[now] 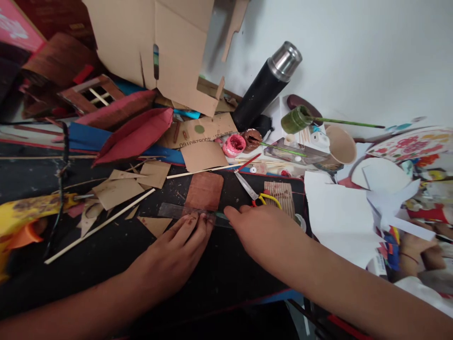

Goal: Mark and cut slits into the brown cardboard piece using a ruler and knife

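Observation:
A clear ruler (pixel 171 210) lies across the lower part of a brown-painted cardboard piece (pixel 204 190) on the black table. The fingertips of my left hand (pixel 186 241) press on the ruler and hold it against the cardboard. Just right of the piece, my right hand (pixel 260 229) is closed with its fingertips near the ruler's right part. A slim greenish thing shows at those fingertips; what it is I cannot make out. Scissors (pixel 253 191) with yellow and red handles lie partly behind my right hand, beside a corrugated cardboard piece (pixel 283 194).
Thin wooden sticks (pixel 102 225) and cardboard scraps (pixel 118 192) lie to the left, near a yellow glue gun (pixel 33 215). Behind stand open paint jars (pixel 234 145), a leaning black flask (pixel 264 87) and red-painted cardboard shapes (pixel 136 132). White paper (pixel 339 222) lies right.

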### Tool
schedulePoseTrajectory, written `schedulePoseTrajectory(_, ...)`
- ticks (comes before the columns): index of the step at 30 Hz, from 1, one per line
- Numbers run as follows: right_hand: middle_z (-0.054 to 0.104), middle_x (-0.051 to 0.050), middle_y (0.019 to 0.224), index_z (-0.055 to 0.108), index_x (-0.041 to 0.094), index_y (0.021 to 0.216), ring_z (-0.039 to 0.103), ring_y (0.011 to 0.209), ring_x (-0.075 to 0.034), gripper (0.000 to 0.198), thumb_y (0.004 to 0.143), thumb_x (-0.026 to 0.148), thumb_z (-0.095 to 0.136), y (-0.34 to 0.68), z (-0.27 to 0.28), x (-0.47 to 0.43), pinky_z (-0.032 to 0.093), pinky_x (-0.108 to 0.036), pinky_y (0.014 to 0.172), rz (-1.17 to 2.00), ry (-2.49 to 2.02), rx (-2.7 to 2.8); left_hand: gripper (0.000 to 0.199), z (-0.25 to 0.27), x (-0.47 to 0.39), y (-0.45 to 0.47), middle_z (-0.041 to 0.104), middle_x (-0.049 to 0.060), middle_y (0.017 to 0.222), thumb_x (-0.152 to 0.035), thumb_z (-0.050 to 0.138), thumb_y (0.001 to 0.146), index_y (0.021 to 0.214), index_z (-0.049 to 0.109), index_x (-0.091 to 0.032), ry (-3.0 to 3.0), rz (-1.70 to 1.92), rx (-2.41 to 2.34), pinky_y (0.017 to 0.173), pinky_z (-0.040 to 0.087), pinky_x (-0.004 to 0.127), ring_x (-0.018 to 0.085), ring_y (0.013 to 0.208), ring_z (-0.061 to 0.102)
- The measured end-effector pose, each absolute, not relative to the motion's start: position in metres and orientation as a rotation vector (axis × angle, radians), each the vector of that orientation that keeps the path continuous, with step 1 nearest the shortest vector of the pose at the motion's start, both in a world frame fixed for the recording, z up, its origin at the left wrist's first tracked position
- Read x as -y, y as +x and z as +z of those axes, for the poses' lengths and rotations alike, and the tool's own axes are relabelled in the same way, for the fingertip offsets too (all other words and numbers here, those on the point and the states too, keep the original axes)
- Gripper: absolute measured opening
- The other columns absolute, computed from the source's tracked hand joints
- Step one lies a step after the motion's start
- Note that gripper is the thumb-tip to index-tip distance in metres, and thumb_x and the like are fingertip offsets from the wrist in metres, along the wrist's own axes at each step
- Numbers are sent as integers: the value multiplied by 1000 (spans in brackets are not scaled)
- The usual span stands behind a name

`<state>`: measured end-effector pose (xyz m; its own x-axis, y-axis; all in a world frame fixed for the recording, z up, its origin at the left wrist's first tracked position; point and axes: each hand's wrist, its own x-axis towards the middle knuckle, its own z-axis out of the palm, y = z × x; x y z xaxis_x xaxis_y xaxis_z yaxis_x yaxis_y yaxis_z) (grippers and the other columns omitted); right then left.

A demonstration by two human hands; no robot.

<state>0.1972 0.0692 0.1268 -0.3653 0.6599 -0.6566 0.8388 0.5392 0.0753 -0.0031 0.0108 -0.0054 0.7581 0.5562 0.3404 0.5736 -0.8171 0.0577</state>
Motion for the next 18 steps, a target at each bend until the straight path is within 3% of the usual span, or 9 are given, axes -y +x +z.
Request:
schedulePoseTrajectory(7, 77, -17, 93, 66, 10, 125, 78, 81, -26, 30, 100, 7, 50, 184, 130, -66, 52, -31, 62, -320, 1221, -2125, 54, -10, -10, -3, 67, 19, 135, -11, 42, 91, 140, 62, -2, -2902, -541, 899, 107, 48, 47, 34, 127, 59)
schedulePoseTrajectory(12, 79, -9, 91, 67, 19, 119, 78, 77, -26, 23, 103, 13, 51, 206, 120, -57, 47, -32, 62, -342, 1297, -2189, 58, -8, -11, -2, 67, 19, 137, -12, 47, 87, 143, 61, -2, -2891, -515, 906, 108, 48, 45, 33, 127, 60)
schedulePoseTrajectory(18, 79, -8, 95, 65, 22, 128, 75, 74, -24, 25, 107, 22, 51, 214, 128, -52, 35, -31, 56, -351, 1402, -2205, 59, -9, -10, -3, 68, 20, 136, -11, 47, 85, 142, 60, -1, -2870, -529, 897, 105, 50, 47, 35, 125, 61)
